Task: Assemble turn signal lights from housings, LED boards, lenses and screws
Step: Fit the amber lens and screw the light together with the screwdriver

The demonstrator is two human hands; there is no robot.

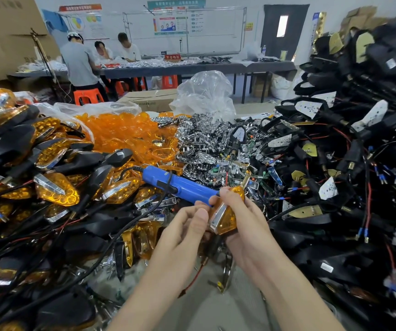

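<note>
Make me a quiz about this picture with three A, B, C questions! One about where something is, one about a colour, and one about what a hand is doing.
1. Where is the blue screwdriver? A) on an orange stool B) lying on the pile of parts C) on the far table
2. What colour is the held light? A) green B) orange C) white
3. What is the right hand doing? A) gripping the light B) lying flat C) pointing
Answers: 1 B, it rests on the pile. 2 B, its cover is orange. 3 A, its fingers curl round it.
</note>
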